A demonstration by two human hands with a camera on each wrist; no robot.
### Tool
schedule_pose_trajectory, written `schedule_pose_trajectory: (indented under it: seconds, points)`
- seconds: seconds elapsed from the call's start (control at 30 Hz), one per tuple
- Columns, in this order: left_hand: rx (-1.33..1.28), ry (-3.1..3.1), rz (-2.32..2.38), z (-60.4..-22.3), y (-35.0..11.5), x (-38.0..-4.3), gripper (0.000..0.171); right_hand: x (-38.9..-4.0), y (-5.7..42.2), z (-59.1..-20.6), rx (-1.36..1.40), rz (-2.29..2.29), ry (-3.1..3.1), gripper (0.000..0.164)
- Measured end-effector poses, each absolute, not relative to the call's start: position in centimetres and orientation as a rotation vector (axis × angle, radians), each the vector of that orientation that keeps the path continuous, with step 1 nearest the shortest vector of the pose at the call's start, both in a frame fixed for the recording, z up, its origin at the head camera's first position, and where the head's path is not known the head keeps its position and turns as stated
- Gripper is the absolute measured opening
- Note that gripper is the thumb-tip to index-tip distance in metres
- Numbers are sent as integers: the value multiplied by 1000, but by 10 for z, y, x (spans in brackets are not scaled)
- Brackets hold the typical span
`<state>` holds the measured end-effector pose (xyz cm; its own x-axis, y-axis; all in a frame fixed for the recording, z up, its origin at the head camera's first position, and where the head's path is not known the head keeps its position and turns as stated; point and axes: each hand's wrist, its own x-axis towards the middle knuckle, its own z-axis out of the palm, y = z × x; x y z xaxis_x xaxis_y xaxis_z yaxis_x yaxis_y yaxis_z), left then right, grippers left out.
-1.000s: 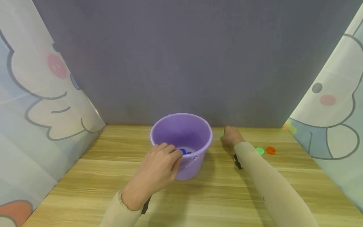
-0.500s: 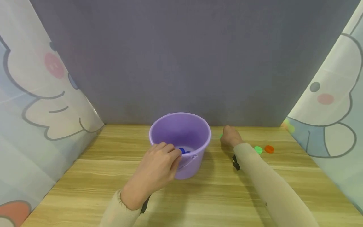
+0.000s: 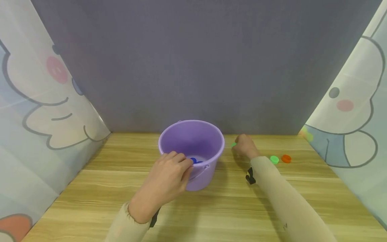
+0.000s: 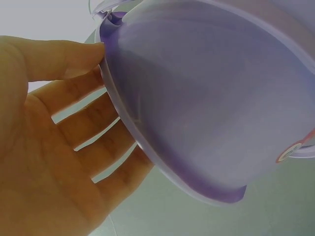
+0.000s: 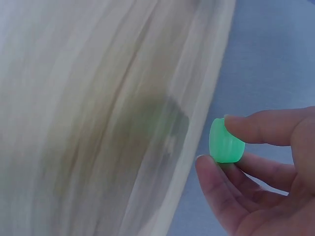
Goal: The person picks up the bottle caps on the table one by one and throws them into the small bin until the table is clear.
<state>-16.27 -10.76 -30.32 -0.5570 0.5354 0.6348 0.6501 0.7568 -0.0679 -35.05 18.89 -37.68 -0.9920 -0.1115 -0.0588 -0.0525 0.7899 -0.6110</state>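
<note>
A purple bucket [image 3: 191, 134] stands upright on the wooden table. My left hand [image 3: 167, 174] grips its near rim, thumb on the outer wall and fingers over the edge, as the left wrist view [image 4: 74, 123] also shows. Blue caps [image 3: 193, 160] lie on the bucket's floor, partly hidden by the rim. To the right of the bucket, my right hand [image 3: 245, 146] pinches a green bottle cap [image 5: 226, 141] between thumb and fingers; in the head view only a sliver of it shows.
Another green cap [image 3: 274, 159] and an orange cap [image 3: 286, 158] lie on the table [image 3: 248, 211], near the right sleeve. A grey panel [image 3: 193, 60] rises at the table's back edge. Cartoon-printed cloths [image 3: 353, 134] flank both sides.
The right hand has shifted slightly, and more of the green cap shows at its fingertips. The left hand stays on the bucket's rim. The head view has drifted a little.
</note>
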Motion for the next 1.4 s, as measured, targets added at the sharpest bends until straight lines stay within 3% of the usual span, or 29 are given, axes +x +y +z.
schedule_pose_trajectory:
  seconds: [1.4]
  points:
    - [-880,-2295,-228,-302,-108,-160,14,-312,188,-393,-66,-1530,2797,47]
